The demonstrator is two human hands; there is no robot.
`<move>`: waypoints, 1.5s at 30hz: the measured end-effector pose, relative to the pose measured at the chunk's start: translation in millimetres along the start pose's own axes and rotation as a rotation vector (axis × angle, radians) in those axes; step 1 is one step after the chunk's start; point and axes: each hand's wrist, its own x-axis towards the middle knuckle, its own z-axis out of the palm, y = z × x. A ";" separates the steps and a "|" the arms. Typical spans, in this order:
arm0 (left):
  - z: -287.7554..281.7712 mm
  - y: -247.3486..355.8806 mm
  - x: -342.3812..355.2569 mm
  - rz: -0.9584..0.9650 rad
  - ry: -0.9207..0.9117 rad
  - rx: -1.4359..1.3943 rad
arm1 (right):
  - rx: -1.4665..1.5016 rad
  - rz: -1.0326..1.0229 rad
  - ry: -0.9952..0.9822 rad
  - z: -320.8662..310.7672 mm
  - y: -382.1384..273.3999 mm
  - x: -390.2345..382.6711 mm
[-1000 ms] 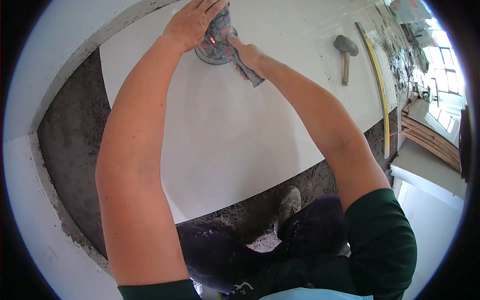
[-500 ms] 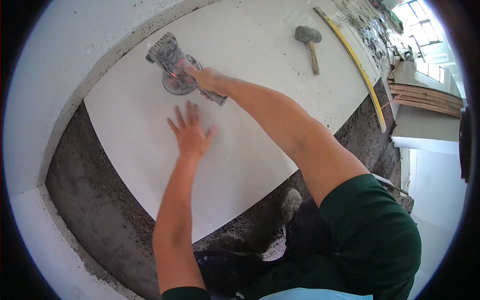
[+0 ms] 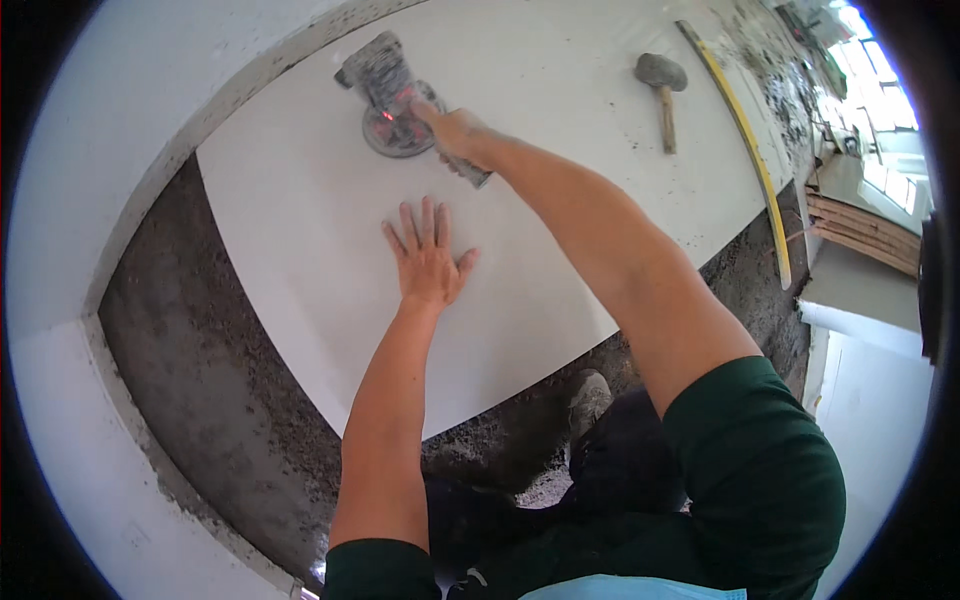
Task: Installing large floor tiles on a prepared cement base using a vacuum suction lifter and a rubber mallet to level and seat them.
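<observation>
My right hand (image 3: 462,138) is closed round the handle of a dusty grey tile vibrator (image 3: 399,125). The tool has a round pad at its base and a small red light, and its pad rests on a large white tile (image 3: 290,230). Nearer to me, my left hand (image 3: 428,264) lies flat on the same tile with its fingers spread, holding nothing. A rubber mallet (image 3: 661,74) with a grey head and wooden handle lies on the tile to the right. Beyond the mallet stretches a long yellow straightedge or level (image 3: 745,125).
Dark, rough mortar (image 3: 190,320) borders the tile on the left and near sides. A white wall (image 3: 110,170) curves along the left. My shoe (image 3: 590,400) stands by the tile's near edge. Stacked boards (image 3: 862,232) and clutter are at the far right.
The view has shifted, so most of the scene sits farther right. My left hand, blurred before, now shows sharply against the tile. My right hand keeps its grip on the tile vibrator.
</observation>
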 end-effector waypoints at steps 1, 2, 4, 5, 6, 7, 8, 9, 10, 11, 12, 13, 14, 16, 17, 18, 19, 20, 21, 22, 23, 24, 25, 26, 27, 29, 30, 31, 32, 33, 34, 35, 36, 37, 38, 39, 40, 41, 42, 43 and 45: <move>-1.0 1.5 1.0 0.007 0.003 0.004 | -0.018 0.022 0.009 -1.5 -0.4 1.5; -0.9 0.6 1.0 -0.008 -0.004 0.005 | -0.037 0.043 0.019 -0.5 -0.5 1.1; -2.0 -4.3 -2.6 -0.009 -0.007 0.013 | -0.022 0.045 -0.001 5.4 -5.5 -5.0; -3.6 -3.5 -2.1 -0.021 -0.009 0.011 | -0.009 0.043 0.002 4.5 -4.1 -4.9; -5.5 -2.8 -1.9 -0.015 -0.014 0.008 | -0.015 0.043 -0.008 3.6 -3.2 -4.5; -7.5 -2.1 -1.6 -0.009 -0.018 0.003 | -0.004 0.045 -0.001 2.1 -3.8 -3.1; -8.4 -1.3 -0.9 -0.020 -0.019 0.000 | 0.008 0.047 0.008 1.6 -3.6 -2.6; -9.8 -0.2 0.1 -0.027 -0.047 0.013 | 0.002 0.047 0.000 1.1 -3.0 -2.6; -11.2 0.2 0.6 -0.034 -0.074 0.026 | 0.006 0.055 0.000 -0.1 -3.0 -2.4; -10.1 -1.3 -0.4 -0.042 -0.074 0.024 | 0.012 0.061 0.000 0.4 -5.1 -3.9; -9.4 -2.8 -1.3 -0.031 -0.048 0.002 | 0.008 0.060 -0.006 1.5 -7.1 -5.4; -9.0 -4.3 -2.4 -0.020 -0.022 -0.018 | 0.008 0.070 -0.010 2.7 -9.2 -7.0; -8.6 -4.3 -3.0 -0.022 -0.021 -0.021 | 0.008 0.081 -0.009 2.7 -9.1 -7.9; -8.6 -4.6 -3.9 -0.021 -0.031 -0.011 | -0.005 0.096 -0.009 3.8 -9.7 -9.3; -9.0 -4.0 -3.5 -0.023 -0.030 -0.016 | -0.019 0.112 -0.006 4.0 -9.8 -9.5; -9.5 -3.4 -3.1 -0.023 -0.040 -0.016 | -0.024 0.114 -0.006 3.8 -10.3 -9.5; -10.0 -3.0 -2.6 -0.024 -0.050 -0.017 | -0.022 0.121 0.004 3.4 -10.9 -9.4; -9.7 -2.4 -2.7 -0.027 -0.049 -0.017 | -0.018 0.126 0.014 2.6 -10.6 -9.2; -9.3 -1.8 -2.8 -0.026 -0.041 -0.019 | -0.020 0.124 0.012 2.3 -10.2 -8.9; -9.0 -1.3 -2.9 -0.025 -0.034 -0.022 | -0.017 0.122 0.021 1.9 -9.8 -8.6; -8.7 -1.5 -2.7 -0.028 -0.033 -0.023 | -0.013 0.121 0.030 1.8 -9.7 -8.2; -8.3 -1.5 -2.4 -0.025 -0.032 -0.030 | -0.016 0.120 0.028 1.3 -9.2 -8.4; -7.9 -1.1 -2.4 -0.023 -0.031 -0.037 | -0.014 0.115 0.029 0.7 -8.3 -8.7; -7.4 -2.1 -2.7 -0.026 -0.030 -0.036 | -0.010 0.110 0.027 1.4 -8.9 -9.1; -6.9 -2.8 -3.1 -0.026 -0.027 -0.037 | -0.011 0.109 0.024 2.3 -9.5 -9.4; -7.4 -3.2 -3.2 -0.029 -0.024 -0.040 | 0.008 0.113 0.033 3.9 -10.4 -10.1; -8.4 -3.1 -2.2 -0.034 -0.049 -0.032 | 0.005 0.113 0.030 4.0 -10.9 -10.5; -9.3 -3.0 -1.7 -0.040 -0.074 -0.025 | 0.014 0.109 0.012 3.7 -11.3 -11.0; -9.5 -3.1 -1.8 -0.045 -0.073 -0.027 | 0.022 0.106 -0.005 3.3 -12.9 -12.2; -9.6 -3.5 -2.3 -0.043 -0.071 -0.022 | 0.017 0.105 -0.009 3.6 -14.3 -13.3; -9.6 -4.1 -2.9 -0.042 -0.070 -0.016 | 0.022 0.118 -0.002 4.3 -15.6 -14.5; -10.2 -4.0 -3.1 -0.052 -0.070 -0.019 | 0.025 0.131 0.003 4.7 -15.0 -14.0; -10.8 -4.3 -3.1 -0.046 -0.076 -0.015 | 0.018 0.131 -0.006 5.1 -14.4 -13.6; -11.4 -4.7 -3.4 -0.041 -0.081 -0.010 | 0.036 0.123 -0.010 5.4 -13.9 -13.3; -12.3 -3.4 -2.4 -0.048 -0.079 -0.016 | 0.052 0.115 -0.009 3.2 -11.9 -11.7; -13.3 -2.0 -1.3 -0.045 -0.091 -0.014 | 0.044 0.115 -0.012 1.3 -10.2 -9.8; -14.4 -0.8 -0.4 -0.041 -0.103 -0.012 | 0.039 0.112 -0.008 -0.8 -8.7 -7.8; -14.7 -1.7 -1.2 -0.047 -0.104 -0.015 | 0.037 0.110 -0.006 0.5 -8.9 -7.7; -14.9 -2.3 -1.9 -0.048 -0.115 -0.014 | 0.031 0.110 -0.010 1.8 -8.9 -7.8; -15.2 -2.6 -2.4 -0.047 -0.127 -0.013 | 0.024 0.117 -0.009 2.6 -8.9 -7.9; -14.3 -3.4 -3.7 -0.047 -0.116 -0.016 | 0.010 0.124 -0.009 3.4 -9.0 -7.9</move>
